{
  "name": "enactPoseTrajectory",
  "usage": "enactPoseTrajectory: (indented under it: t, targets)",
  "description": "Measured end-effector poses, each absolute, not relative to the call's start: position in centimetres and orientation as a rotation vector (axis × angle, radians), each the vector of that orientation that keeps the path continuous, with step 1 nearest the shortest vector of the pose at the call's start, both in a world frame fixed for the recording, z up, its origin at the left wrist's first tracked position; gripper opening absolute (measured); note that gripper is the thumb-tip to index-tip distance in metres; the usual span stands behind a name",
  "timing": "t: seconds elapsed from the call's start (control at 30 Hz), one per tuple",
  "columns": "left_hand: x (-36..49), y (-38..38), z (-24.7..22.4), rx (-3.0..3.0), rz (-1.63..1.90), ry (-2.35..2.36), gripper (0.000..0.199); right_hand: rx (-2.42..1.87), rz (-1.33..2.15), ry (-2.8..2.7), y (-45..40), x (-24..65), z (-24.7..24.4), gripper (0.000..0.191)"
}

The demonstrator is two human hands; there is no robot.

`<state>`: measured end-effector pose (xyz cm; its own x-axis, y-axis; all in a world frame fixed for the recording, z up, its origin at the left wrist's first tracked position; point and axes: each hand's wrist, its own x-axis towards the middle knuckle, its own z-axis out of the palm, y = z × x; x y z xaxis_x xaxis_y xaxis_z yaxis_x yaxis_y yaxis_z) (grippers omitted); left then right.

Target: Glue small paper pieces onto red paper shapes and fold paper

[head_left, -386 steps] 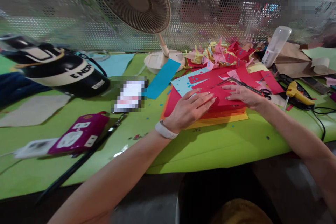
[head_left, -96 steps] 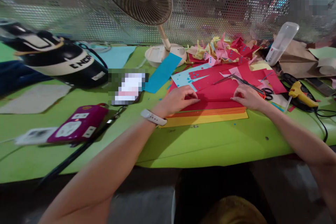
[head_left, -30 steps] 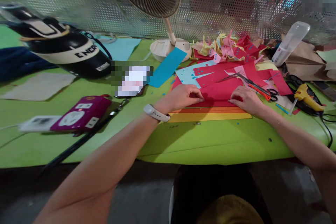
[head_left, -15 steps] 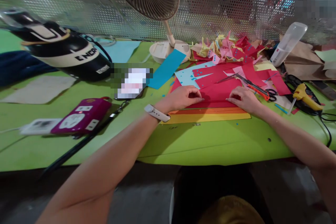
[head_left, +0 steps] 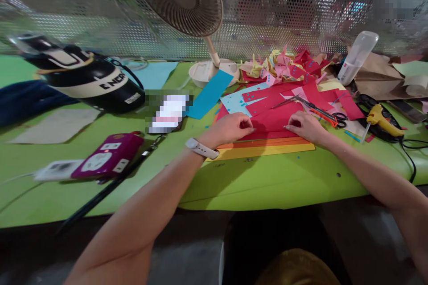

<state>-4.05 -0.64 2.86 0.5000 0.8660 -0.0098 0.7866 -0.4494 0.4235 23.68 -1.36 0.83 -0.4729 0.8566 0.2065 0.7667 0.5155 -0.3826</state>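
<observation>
From over here I see the red paper (head_left: 269, 121) out front at twelve o'clock, atop an orange sheet (head_left: 277, 142) and a yellow sheet (head_left: 267, 151). The left hand (head_left: 230, 128) at its nine and the right hand (head_left: 306, 127) at its three look pinched narrow on its near side. I'd keep both pinches level and equally firm, so nothing skews, and mind the cutter (head_left: 327, 117) around the right hand's one o'clock

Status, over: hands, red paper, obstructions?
Left hand and right hand: fingertips at red paper, pinch unclear. Paper over orange and yellow sheets. Cutter and scissors close beside right hand, might crowd it.
</observation>
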Motion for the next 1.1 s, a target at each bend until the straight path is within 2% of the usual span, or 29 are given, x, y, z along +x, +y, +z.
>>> enactPoseTrajectory:
  t: [0.37,0.5,0.63,0.8,1.1]
  targets:
    - [-2.9,-2.0,2.9,2.363,0.208,1.559,0.021,-1.485,0.383,-2.348,-1.7,23.0,1.3,0.017]
    - [-2.2,-3.0,2.7,2.543,0.242,1.536,0.044,-1.531,0.396,-2.339,-1.7,22.9,1.5,0.017]
    - [-1.3,-3.4,2.3,2.829,0.104,1.226,0.072,-1.542,0.367,-2.362,-1.6,22.9,1.6,0.014]
    - [-0.5,-3.0,2.1,2.981,-0.098,1.161,0.085,-1.578,0.349,-2.39,-1.7,22.8,1.8,0.015]
    - [0.8,-2.8,1.7,3.055,-0.193,1.051,0.064,-1.532,0.4,-2.379,-1.4,22.9,1.8,0.013]
